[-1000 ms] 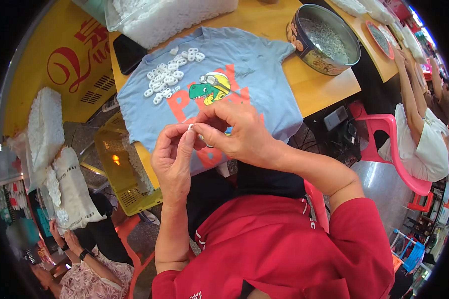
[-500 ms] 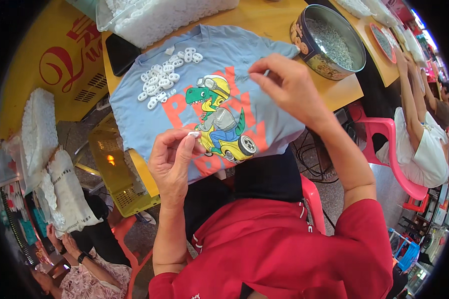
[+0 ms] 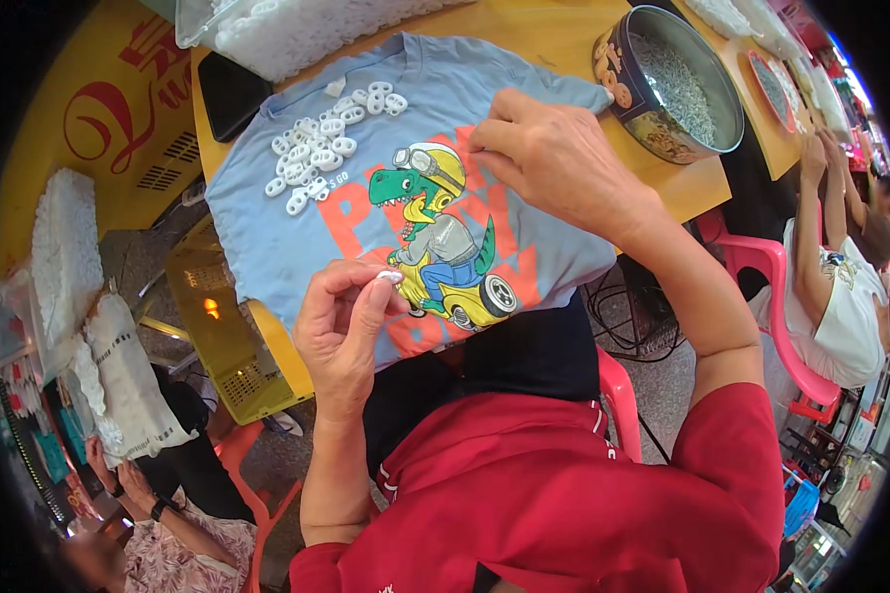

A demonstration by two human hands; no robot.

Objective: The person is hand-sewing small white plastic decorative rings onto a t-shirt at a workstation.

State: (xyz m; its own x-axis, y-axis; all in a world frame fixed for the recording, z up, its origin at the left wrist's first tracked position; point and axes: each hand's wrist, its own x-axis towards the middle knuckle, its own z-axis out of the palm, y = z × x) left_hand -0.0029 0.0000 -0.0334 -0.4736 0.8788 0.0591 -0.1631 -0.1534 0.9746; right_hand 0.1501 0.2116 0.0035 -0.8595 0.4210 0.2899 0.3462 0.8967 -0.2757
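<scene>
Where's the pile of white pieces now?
Head view, upper left: the white pile lies on the blue shirt, above and left of the printed dinosaur.

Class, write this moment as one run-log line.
left hand: pinches small white piece | right hand: over blue shirt, grip unclear | white pieces: heaped on shirt | round tin: right of shirt

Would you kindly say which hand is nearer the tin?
Right. The right hand is lower left of the tin; the left hand, holding a white piece, is farther lower left.
</scene>
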